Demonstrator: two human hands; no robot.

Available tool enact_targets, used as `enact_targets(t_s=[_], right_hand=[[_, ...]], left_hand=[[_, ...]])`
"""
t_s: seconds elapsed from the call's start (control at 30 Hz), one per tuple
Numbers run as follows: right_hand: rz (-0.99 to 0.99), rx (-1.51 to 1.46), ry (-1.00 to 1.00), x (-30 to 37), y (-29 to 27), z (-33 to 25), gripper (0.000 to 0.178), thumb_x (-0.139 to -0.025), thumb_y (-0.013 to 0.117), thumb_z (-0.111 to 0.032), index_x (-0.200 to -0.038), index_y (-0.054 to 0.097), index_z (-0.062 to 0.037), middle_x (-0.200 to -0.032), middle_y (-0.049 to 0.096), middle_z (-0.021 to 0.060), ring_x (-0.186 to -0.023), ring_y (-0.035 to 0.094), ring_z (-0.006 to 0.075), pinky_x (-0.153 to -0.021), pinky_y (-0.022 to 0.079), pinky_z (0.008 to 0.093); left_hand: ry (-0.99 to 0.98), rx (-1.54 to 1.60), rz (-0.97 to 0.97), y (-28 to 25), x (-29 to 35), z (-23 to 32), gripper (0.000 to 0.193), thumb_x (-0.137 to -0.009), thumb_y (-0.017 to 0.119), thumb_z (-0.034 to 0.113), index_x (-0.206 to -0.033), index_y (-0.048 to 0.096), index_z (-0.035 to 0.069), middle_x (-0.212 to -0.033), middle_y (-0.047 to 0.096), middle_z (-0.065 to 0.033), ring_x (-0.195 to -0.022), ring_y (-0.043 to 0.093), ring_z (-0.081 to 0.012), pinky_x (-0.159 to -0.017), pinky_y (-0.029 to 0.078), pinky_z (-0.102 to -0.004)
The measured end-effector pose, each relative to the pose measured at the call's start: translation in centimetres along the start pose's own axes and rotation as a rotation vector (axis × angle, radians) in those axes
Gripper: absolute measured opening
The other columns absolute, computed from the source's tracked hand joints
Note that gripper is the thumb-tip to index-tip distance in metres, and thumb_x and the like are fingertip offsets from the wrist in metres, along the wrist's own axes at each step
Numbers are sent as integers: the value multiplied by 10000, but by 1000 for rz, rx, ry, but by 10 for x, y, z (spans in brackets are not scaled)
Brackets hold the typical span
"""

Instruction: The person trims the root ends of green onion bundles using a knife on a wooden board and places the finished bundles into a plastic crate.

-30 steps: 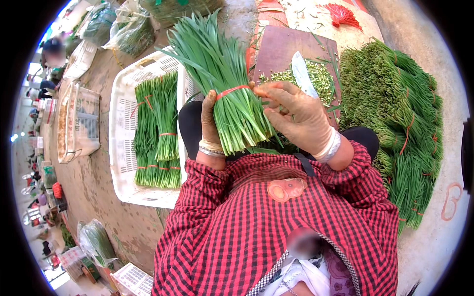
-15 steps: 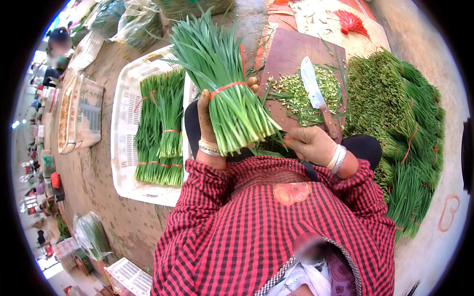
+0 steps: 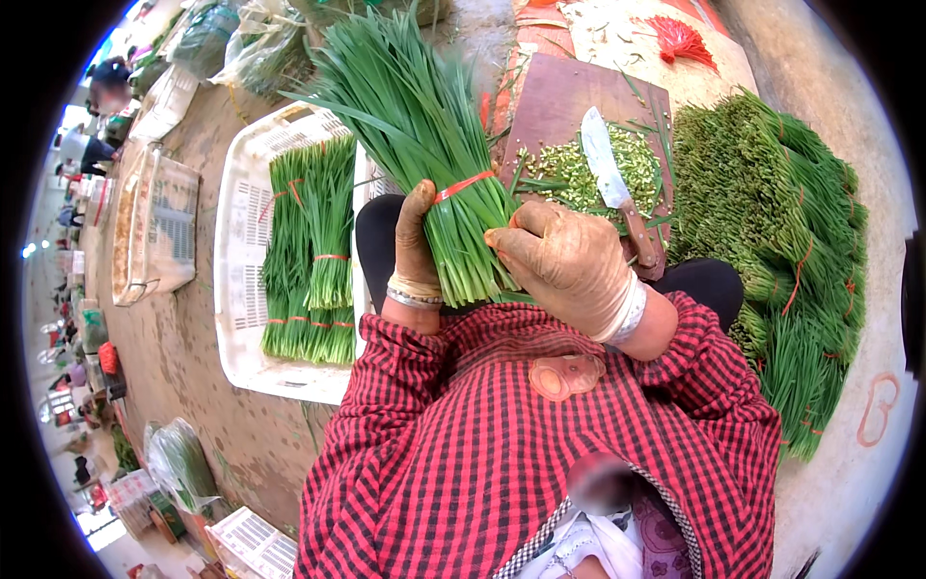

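My gloved left hand (image 3: 417,246) is closed around a bunch of garlic chives (image 3: 410,116), leaves tilted up to the left and pale cut stems toward me. A red band (image 3: 463,186) circles the bunch just above the thumb. My gloved right hand (image 3: 574,265) is at the right side of the stems, its fingers curled and pinched against them. Whatever lies between those fingertips is hidden. Behind the bunch, a knife (image 3: 604,159) with a wooden handle rests on a brown cutting board (image 3: 550,106), among chopped stem ends (image 3: 641,159).
At my left stands a white plastic crate (image 3: 230,309) with banded chive bunches (image 3: 309,251) inside. A large pile of chives (image 3: 738,183) lies at my right. Red ties (image 3: 680,43) lie beyond the board. Another crate (image 3: 154,227) and a bagged bundle (image 3: 180,463) stand farther left.
My right hand has moved up and left, from below the stem ends onto the side of the bunch. The bunch has tipped slightly, still in my left hand.
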State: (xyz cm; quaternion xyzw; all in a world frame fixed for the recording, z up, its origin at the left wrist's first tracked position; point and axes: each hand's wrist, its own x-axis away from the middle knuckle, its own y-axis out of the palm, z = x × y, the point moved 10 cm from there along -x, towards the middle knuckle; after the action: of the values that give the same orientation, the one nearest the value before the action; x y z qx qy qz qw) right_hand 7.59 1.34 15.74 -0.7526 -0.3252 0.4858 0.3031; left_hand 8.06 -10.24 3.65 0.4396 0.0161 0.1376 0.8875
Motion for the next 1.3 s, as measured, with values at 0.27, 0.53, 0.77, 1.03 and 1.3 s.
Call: enact_targets(t_s=[0.27, 0.53, 0.77, 1.03, 1.3], right_hand=[[-100, 130, -42, 5, 23, -2, 93, -768, 628, -147, -752, 544, -111, -734, 535, 55, -672, 623, 235, -513, 494, 358], [-890, 121, 273, 102, 60, 81, 127, -829, 597, -186, -899, 631, -85, -834, 627, 103, -742, 649, 324, -658, 531, 449], [-179, -524, 416, 37, 5, 69, 131, -892, 651, -108, -991, 665, -24, -839, 635, 100, -733, 630, 213, -683, 500, 317], [-4, -693, 376, 17, 16, 49, 311, -842, 674, -42, -1150, 632, -68, -930, 636, 59, -744, 641, 190, -677, 522, 296], [-10, -320, 188, 6, 11, 35, 135, -840, 667, -100, -951, 590, -96, -863, 612, 77, -731, 650, 297, -604, 521, 387]], left_hand=[[-95, 101, 37, -15, 4, -18, 810, -865, 604, 542, -1384, 408, -47, -1256, 587, -229, -1123, 603, -314, -995, 496, -453], [-32, 34, -5, -18, 0, 1, 904, -831, 624, 595, -1389, 392, -78, -1289, 569, -228, -1140, 612, -282, -883, 583, -425], [30, 68, -49, 2, 3, 5, 940, -796, 647, 611, -1403, 377, -54, -1310, 547, -224, -1121, 618, -285, -877, 589, -418], [19, -15, -44, 10, 5, -4, 885, -784, 650, 590, -1404, 412, 4, -1286, 567, -199, -1123, 609, -305, -960, 529, -433], [-32, 48, -42, 8, 6, -13, 872, -822, 603, 608, -1417, 396, 5, -1314, 547, -201, -1155, 591, -313, -996, 506, -440]])
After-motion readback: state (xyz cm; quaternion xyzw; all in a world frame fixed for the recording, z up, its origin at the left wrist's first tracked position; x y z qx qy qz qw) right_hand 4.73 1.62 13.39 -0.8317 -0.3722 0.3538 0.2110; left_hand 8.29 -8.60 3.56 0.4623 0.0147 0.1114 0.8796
